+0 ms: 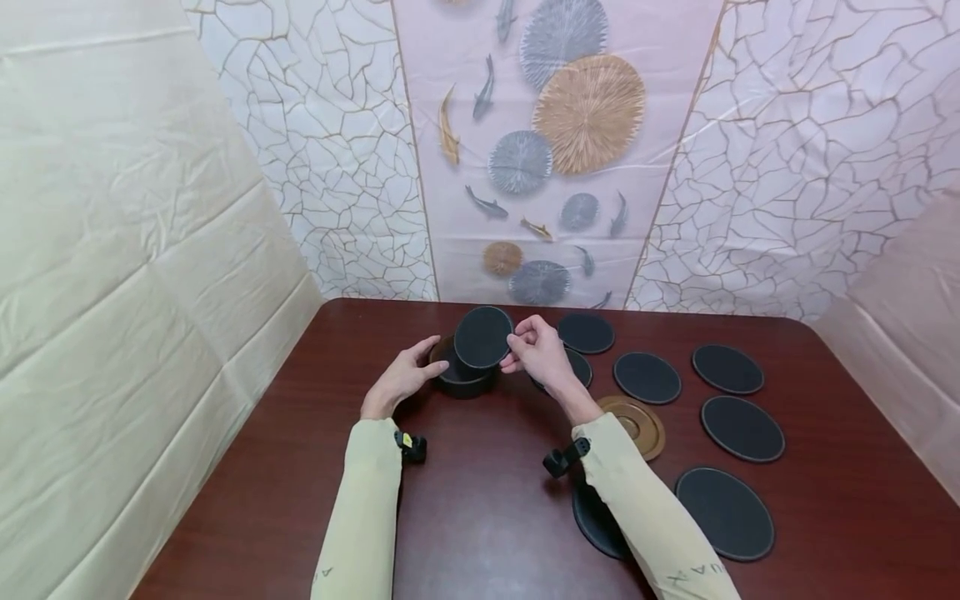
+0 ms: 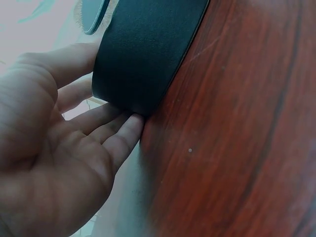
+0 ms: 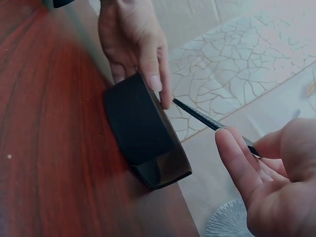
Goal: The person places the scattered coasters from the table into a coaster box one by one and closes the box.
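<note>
A round black coaster (image 1: 483, 337) is pinched at its right edge between the thumb and fingers of my right hand (image 1: 542, 354). It is tilted up over a round black coaster holder (image 1: 462, 387), which stands on the table with its open top upward. My left hand (image 1: 401, 377) grips the holder at its left side. In the left wrist view, thumb and fingers rest against the holder's smooth wall (image 2: 148, 49). From the right wrist, the coaster (image 3: 200, 115) shows edge-on, apart from my left hand (image 3: 136, 44). The coaster hides part of the holder's inside.
Several black coasters lie flat on the right of the dark red table, among them one at the back (image 1: 585, 333) and one nearer the front (image 1: 724, 513). A brown round lid-like disc (image 1: 647, 425) and another black coaster (image 1: 597, 525) lie partly under my right arm. A patterned cloth (image 1: 525, 208) hangs behind.
</note>
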Motion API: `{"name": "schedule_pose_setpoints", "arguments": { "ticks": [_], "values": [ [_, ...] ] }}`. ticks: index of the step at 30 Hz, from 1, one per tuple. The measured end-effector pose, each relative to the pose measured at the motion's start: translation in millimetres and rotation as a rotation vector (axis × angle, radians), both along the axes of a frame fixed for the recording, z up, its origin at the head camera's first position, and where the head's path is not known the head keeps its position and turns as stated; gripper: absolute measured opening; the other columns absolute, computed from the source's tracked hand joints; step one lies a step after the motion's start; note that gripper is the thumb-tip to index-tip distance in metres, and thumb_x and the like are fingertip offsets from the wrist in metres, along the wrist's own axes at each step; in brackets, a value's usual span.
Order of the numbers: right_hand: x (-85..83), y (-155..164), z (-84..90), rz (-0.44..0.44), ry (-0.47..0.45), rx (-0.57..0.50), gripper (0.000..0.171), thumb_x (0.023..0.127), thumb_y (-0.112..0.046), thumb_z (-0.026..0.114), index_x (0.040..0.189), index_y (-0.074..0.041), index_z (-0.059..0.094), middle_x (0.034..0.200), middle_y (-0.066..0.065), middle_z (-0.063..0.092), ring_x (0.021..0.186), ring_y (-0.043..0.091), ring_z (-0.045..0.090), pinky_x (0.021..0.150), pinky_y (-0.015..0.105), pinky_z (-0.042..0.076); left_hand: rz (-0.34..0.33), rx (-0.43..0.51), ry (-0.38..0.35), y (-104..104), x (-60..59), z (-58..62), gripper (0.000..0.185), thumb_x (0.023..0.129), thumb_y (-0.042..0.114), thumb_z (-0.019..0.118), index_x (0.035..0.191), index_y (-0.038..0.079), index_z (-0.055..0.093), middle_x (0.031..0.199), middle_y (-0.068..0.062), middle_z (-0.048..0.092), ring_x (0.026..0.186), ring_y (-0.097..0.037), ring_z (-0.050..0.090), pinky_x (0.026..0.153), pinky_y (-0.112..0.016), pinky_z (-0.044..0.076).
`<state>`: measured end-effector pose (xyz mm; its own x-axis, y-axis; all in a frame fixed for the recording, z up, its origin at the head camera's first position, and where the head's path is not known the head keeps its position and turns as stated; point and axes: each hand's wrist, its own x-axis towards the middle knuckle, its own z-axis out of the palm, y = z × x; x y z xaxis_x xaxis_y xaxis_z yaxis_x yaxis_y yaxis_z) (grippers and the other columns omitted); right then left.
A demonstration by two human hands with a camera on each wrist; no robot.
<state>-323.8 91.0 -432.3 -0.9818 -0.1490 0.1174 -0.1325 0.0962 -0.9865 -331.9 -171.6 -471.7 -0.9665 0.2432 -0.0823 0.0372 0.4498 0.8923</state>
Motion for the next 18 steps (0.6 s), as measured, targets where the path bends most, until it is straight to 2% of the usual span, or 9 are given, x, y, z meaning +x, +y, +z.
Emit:
{"name": "schedule_pose_setpoints", "arguments": {
  "ticks": [8,11,14,18],
  "values": [
    [0.5,-8.4,-8.6,-0.042,-0.007,0.030,0.014,0.098,-0.006,0.056,0.106,0.001,0.047,0.088,0.027,0.062,0.064,0.025,0.073,0.069,0.051,0.059,0.008,0.005,0.002,0.9,-0.9,-1.0,0.069,0.095,0.030,0.066,0.154,0.019,0.033,0.158,-0.006,0.036,0.145,-0.027,0.035,0.116,-0.045,0.033],
    [0.6,-10.8,-13.3,-0.045,-0.020,0.052,0.014,0.099,-0.007,0.056,0.107,0.001,0.047,0.089,0.025,0.063,0.065,0.023,0.073,0.069,0.049,0.059,0.003,0.024,-0.002,0.6,-0.4,-1.8,0.069,0.095,0.030,0.066,0.154,0.019,0.033,0.158,-0.007,0.034,0.146,-0.027,0.034,0.116,-0.045,0.034],
    [4.1,-13.0,-13.6,-0.035,-0.041,0.071,0.016,0.099,-0.008,0.056,0.109,0.001,0.047,0.091,0.026,0.064,0.068,0.028,0.073,0.071,0.048,0.059,-0.004,0.028,-0.007,0.6,0.5,-2.3,0.069,0.095,0.030,0.066,0.155,0.020,0.033,0.159,-0.007,0.034,0.146,-0.027,0.034,0.115,-0.046,0.035],
    [4.9,-17.1,-15.9,-0.035,-0.043,0.081,0.015,0.099,-0.008,0.057,0.109,0.000,0.048,0.091,0.025,0.065,0.067,0.026,0.073,0.069,0.046,0.060,0.000,-0.006,-0.004,1.0,-1.1,0.1,0.069,0.095,0.032,0.066,0.154,0.021,0.033,0.158,-0.005,0.036,0.144,-0.028,0.037,0.114,-0.046,0.036]
  ]
}}
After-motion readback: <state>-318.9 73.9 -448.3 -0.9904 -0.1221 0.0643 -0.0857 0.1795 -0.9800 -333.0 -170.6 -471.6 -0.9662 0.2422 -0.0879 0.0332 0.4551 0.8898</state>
